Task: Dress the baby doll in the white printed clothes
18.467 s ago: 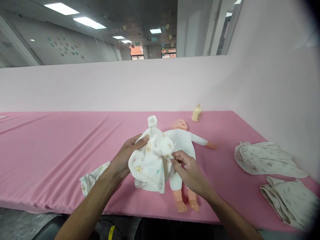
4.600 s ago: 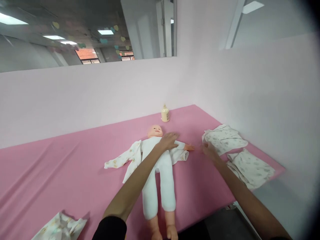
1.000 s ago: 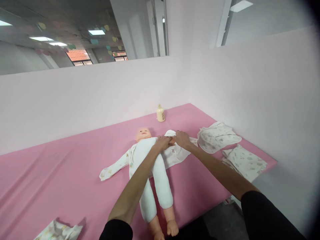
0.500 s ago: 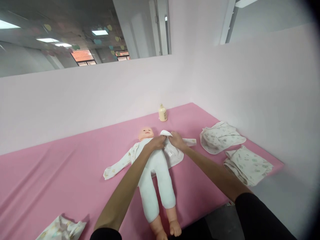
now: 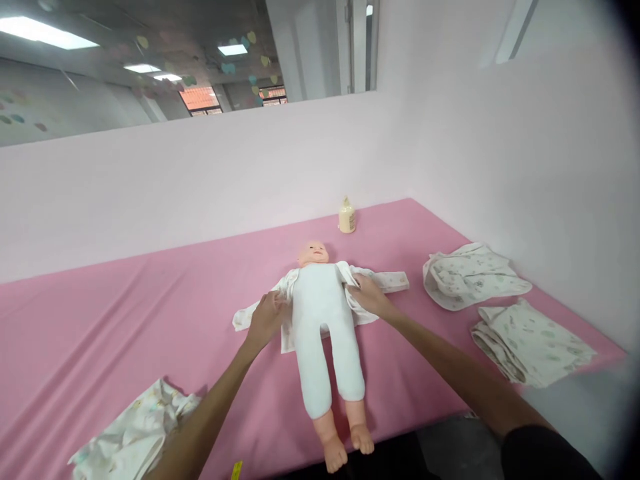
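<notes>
A baby doll point(image 5: 323, 300) with a white cloth body lies on its back, bare feet toward me. Spread open beneath its torso is a white printed baby shirt point(image 5: 393, 281), with a sleeve out to each side. On the doll's left-hand side in the picture, my left hand point(image 5: 267, 315) is closed on the shirt's edge beside the torso. My right hand point(image 5: 369, 295) pinches the opposite front edge near the doll's chest. The fingertips of both hands are partly hidden in the cloth.
A cream pump bottle point(image 5: 347, 217) stands behind the doll by the wall. Two printed cloths, one crumpled point(image 5: 475, 275) and one folded point(image 5: 533, 340), lie at right. Another printed garment point(image 5: 137, 430) lies front left on the pink sheet point(image 5: 115, 320).
My left hand has moved left from the shirt's right side to its left edge. My right hand stays at the right edge. The view has shifted slightly left.
</notes>
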Motion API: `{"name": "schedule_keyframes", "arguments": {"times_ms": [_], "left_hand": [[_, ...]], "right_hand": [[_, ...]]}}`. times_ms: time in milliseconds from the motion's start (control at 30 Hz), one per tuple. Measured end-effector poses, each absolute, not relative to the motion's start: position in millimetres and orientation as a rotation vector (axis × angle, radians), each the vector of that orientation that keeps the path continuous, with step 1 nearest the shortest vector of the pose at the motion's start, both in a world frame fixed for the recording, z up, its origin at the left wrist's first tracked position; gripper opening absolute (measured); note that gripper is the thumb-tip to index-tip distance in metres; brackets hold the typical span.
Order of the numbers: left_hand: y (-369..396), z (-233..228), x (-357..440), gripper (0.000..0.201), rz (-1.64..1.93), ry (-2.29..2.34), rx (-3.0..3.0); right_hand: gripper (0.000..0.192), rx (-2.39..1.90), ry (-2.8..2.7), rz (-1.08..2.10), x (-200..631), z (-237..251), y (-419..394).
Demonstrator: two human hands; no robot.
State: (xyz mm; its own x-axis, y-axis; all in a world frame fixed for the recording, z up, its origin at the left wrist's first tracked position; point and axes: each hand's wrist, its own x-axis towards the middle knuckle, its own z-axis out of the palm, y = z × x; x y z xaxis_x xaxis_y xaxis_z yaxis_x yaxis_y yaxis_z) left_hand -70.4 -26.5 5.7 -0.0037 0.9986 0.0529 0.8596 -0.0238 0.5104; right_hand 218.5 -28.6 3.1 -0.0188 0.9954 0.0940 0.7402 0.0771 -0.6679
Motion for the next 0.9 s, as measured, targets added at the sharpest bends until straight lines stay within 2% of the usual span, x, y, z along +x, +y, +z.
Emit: {"name": "schedule_keyframes", "arguments": {"times_ms": [67, 200, 267, 367, 533, 667, 800, 900], "left_hand": [[-38.4, -3.2, -73.1, 0.039, 0.518, 1.868, 1.857], [-51.7, -15.7, -63.6, 0.038, 0.543, 1.756, 1.828], [-53.6, -21.1, -55.7, 0.039, 0.620, 1.869, 1.877], [-53.6, -29.5, -43.9, 0.038, 0.701, 2.138, 2.074], [-49.0, -35.9, -34.8, 0.027, 0.348, 2.258, 2.388], [-43.2, -13.9, -49.8, 0.017, 0.382, 2.167, 2.193], [-45.5, 32.2, -67.7, 0.035, 0.715, 1.787, 1.676], [-56.0, 57.4, -62.3, 0.037, 0.924, 1.502, 1.483]], "right_hand": [[0.013, -1.697, -1.819, 0.637, 223.5, -1.0, -43.0], [0.023, -1.743, -1.829, 0.642, 239.1, -14.5, -72.4], [0.018, -1.779, -1.850, 0.615, 248.4, -23.1, -83.1], [0.022, -1.761, -1.848, 0.695, 255.5, -34.8, -92.2], [0.022, -1.588, -1.814, 0.789, 243.5, -37.0, -97.5], [0.022, -1.480, -1.696, 0.822, 230.7, -11.6, -89.4], [0.026, -1.422, -1.494, 0.799, 211.7, 23.4, -75.1], [0.022, -1.356, -1.536, 0.847, 187.4, 35.7, -75.3]]}}
